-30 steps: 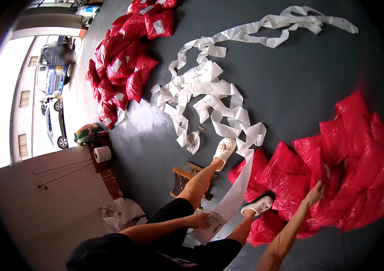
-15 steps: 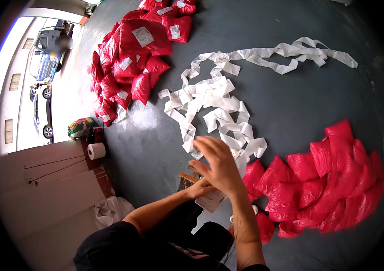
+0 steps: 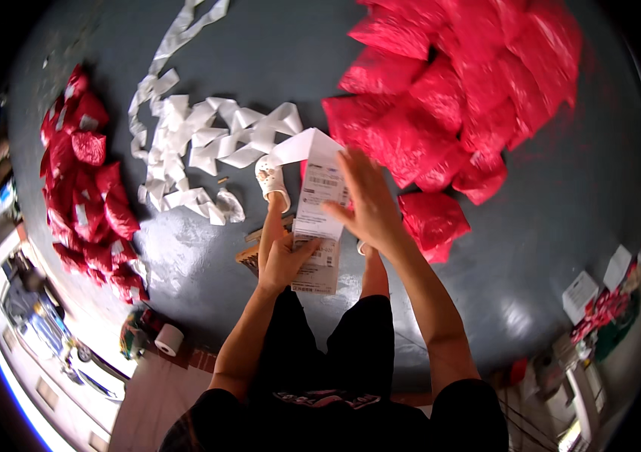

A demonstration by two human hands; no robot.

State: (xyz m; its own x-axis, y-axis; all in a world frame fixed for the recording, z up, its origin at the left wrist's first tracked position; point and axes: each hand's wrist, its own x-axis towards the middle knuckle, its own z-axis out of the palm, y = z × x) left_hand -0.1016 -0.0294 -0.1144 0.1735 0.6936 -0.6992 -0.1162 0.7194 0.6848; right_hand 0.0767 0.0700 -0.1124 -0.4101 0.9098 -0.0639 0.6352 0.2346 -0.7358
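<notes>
My left hand point(image 3: 288, 260) grips the lower part of a strip of printed white labels point(image 3: 320, 200), thumb across its face. Beside the strip's upper right edge is my right hand point(image 3: 369, 200), its fingers stretched out and thumb apart, close to the paper. At its top the strip folds over to the left, toward a long tangled white paper strip point(image 3: 207, 132) lying on the floor. A red plastic parcel bag point(image 3: 432, 220) lies beyond my right wrist.
A large heap of red bags point(image 3: 441, 113) covers the floor ahead right; another pile of labelled red bags point(image 3: 87, 196) lies at left. My foot in a white clog point(image 3: 271, 181) stands near a brown wooden object point(image 3: 249, 258). A white roll point(image 3: 169, 340) sits lower left.
My view has turned to the right and downward. The label strip now shows upright before me, held in my left hand. My right hand now stands beside the strip's upper part.
</notes>
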